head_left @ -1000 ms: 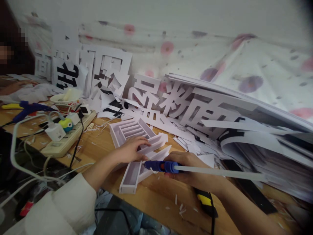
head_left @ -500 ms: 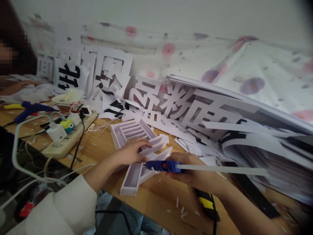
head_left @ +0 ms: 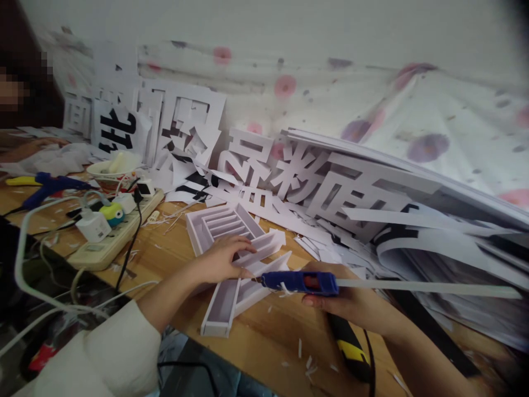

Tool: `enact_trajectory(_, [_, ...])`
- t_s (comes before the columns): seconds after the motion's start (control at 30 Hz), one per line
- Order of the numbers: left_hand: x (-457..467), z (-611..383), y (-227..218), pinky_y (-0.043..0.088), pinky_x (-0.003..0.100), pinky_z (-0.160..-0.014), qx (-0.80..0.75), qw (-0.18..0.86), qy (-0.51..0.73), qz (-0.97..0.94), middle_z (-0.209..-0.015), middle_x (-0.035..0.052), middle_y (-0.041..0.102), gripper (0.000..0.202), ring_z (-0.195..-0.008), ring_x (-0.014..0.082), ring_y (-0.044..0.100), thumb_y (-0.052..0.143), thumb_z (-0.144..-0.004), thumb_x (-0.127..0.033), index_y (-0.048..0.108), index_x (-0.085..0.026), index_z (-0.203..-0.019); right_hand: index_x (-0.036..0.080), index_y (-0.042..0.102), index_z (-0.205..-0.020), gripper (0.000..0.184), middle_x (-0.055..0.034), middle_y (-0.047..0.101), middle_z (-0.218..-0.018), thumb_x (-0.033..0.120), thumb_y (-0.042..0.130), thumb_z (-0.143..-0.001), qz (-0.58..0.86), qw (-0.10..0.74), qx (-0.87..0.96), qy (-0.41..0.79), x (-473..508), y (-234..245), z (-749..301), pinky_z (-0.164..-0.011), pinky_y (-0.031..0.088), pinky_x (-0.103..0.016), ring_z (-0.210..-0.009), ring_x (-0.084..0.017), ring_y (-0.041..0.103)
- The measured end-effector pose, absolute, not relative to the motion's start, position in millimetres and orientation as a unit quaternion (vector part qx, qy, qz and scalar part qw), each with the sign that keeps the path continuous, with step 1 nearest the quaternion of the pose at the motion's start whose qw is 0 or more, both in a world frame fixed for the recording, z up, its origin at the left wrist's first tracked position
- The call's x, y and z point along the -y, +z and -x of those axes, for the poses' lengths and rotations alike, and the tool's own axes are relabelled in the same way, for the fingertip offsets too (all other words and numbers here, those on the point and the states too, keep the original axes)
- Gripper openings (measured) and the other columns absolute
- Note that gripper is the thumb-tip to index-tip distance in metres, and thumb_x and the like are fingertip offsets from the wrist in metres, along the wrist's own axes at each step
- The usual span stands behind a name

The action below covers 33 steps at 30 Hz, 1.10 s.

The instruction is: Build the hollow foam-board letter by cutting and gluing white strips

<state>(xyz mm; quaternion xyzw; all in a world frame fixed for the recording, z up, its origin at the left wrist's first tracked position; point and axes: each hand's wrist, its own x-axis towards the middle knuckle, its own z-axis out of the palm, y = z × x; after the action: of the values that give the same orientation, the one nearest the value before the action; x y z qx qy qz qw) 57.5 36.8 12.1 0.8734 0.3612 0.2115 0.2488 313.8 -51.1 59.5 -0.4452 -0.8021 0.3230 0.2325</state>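
Note:
A white three-dimensional letter (head_left: 219, 314) built from thin board strips lies on the wooden table (head_left: 256, 353), its raised walls facing up. My left hand (head_left: 229, 256) is closed over its middle walls, fingers bent across them and thumb pointing right. My right hand (head_left: 343, 298) grips a blue glue gun (head_left: 300, 282). The nozzle points left, close beside my left thumb and above the letter's lower part. A long whitish glue stick (head_left: 430, 286) sticks out of the gun's rear to the right. Most of the gun's handle and my right fingers are hidden.
A black-and-yellow utility knife (head_left: 351, 347) lies below my right hand. On the left are a power strip (head_left: 99, 253) with plugs and cables, and another blue glue gun (head_left: 49, 184). Cut-out boards (head_left: 355, 193) lean along the wall. A co-worker's hand (head_left: 33, 148) is at far left.
My right hand has drawn the glue gun to the right, taking its nozzle away from the letter's wall. My left hand stays on the letter, which has barely shifted.

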Motion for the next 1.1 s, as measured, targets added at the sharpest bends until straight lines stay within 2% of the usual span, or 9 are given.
enact_trajectory(0.2, [-39, -56, 8, 0.034, 0.045, -0.101, -0.359, 0.251, 0.210, -0.874, -0.128, 0.0073, 0.056, 0.046, -0.123, 0.0279, 0.046, 0.077, -0.067, -0.030, 0.061, -0.027, -0.110, 0.021, 0.065, -0.088, 0.043, -0.0024, 0.064, -0.070, 0.056, 0.072, -0.063, 0.584, 0.358, 0.633, 0.361, 54, 28, -360, -0.053, 0.049, -0.031, -0.059, -0.018, 0.057])
enact_trajectory(0.4, [-37, -56, 8, 0.032, 0.047, -0.103, -0.366, 0.259, 0.205, -0.870, -0.130, 0.0076, 0.053, 0.045, -0.124, 0.0277, 0.044, 0.076, -0.069, -0.029, 0.060, -0.026, -0.111, 0.017, 0.068, -0.081, 0.042, 0.0016, 0.054, -0.054, 0.056, 0.068, -0.067, 0.631, 0.459, 0.558, 0.282, 51, 11, -398, -0.045, 0.041, -0.026, -0.047, -0.012, 0.047])
enact_trajectory(0.53, [-34, -55, 6, 0.030, 0.046, -0.104, -0.382, 0.273, 0.200, -0.860, -0.132, 0.0067, 0.051, 0.046, -0.126, 0.0278, 0.040, 0.075, -0.069, -0.027, 0.059, -0.026, -0.113, 0.014, 0.066, -0.085, 0.045, 0.0033, 0.051, -0.049, 0.056, 0.068, -0.065, 0.720, 0.468, 0.457, 0.232, 55, -19, -411, -0.038, 0.033, -0.024, -0.042, -0.012, 0.044])
enact_trajectory(0.63, [-34, -54, 5, 0.030, 0.047, -0.104, -0.378, 0.278, 0.213, -0.857, -0.132, 0.0041, 0.051, 0.048, -0.126, 0.0278, 0.040, 0.074, -0.070, -0.029, 0.057, -0.030, -0.116, 0.016, 0.066, -0.089, 0.046, 0.0019, 0.057, -0.051, 0.054, 0.068, -0.064, 0.738, 0.469, 0.433, 0.216, 64, -44, -426, -0.038, 0.039, -0.026, -0.043, -0.015, 0.051])
enact_trajectory(0.67, [-34, -54, 4, 0.030, 0.047, -0.104, -0.377, 0.280, 0.215, -0.856, -0.132, 0.0037, 0.051, 0.049, -0.126, 0.0278, 0.040, 0.074, -0.070, -0.029, 0.056, -0.031, -0.116, 0.017, 0.067, -0.087, 0.043, -0.0007, 0.062, -0.057, 0.053, 0.068, -0.063, 0.739, 0.467, 0.439, 0.206, 68, -51, -432, -0.042, 0.044, -0.028, -0.050, -0.019, 0.058])
enact_trajectory(0.73, [-35, -54, 4, 0.030, 0.047, -0.104, -0.380, 0.285, 0.213, -0.854, -0.131, 0.0042, 0.052, 0.050, -0.125, 0.0281, 0.040, 0.074, -0.070, -0.029, 0.056, -0.031, -0.117, 0.020, 0.069, -0.081, 0.038, -0.0047, 0.072, -0.074, 0.052, 0.068, -0.061, 0.744, 0.461, 0.446, 0.187, 76, -62, -446, -0.063, 0.055, -0.032, -0.077, -0.028, 0.068])
enact_trajectory(0.87, [-34, -55, 4, 0.031, 0.047, -0.103, -0.390, 0.301, 0.211, -0.844, -0.132, 0.0042, 0.050, 0.050, -0.125, 0.0287, 0.040, 0.073, -0.070, -0.026, 0.056, -0.031, -0.116, 0.019, 0.070, -0.090, 0.048, -0.0065, 0.074, -0.096, 0.055, 0.069, -0.059, 0.784, 0.392, 0.410, 0.251, 90, -72, -471, -0.094, 0.048, -0.038, -0.105, -0.034, 0.062])
enact_trajectory(0.97, [-31, -55, 2, 0.032, 0.048, -0.103, -0.387, 0.306, 0.233, -0.838, -0.132, 0.0020, 0.050, 0.050, -0.125, 0.0280, 0.041, 0.072, -0.070, -0.024, 0.055, -0.033, -0.116, 0.017, 0.070, -0.100, 0.057, -0.0061, 0.071, -0.106, 0.057, 0.069, -0.059, 0.784, 0.366, 0.419, 0.275, 94, -74, -480, -0.100, 0.042, -0.037, -0.112, -0.032, 0.057])
enact_trajectory(1.1, [-28, -55, 4, 0.033, 0.047, -0.103, -0.388, 0.305, 0.245, -0.835, -0.130, 0.0017, 0.052, 0.050, -0.124, 0.0265, 0.042, 0.071, -0.070, -0.019, 0.055, -0.032, -0.116, 0.019, 0.072, -0.096, 0.051, -0.0038, 0.073, -0.100, 0.055, 0.067, -0.060, 0.797, 0.305, 0.452, 0.262, 93, -76, -487, -0.093, 0.049, -0.034, -0.105, -0.031, 0.062])
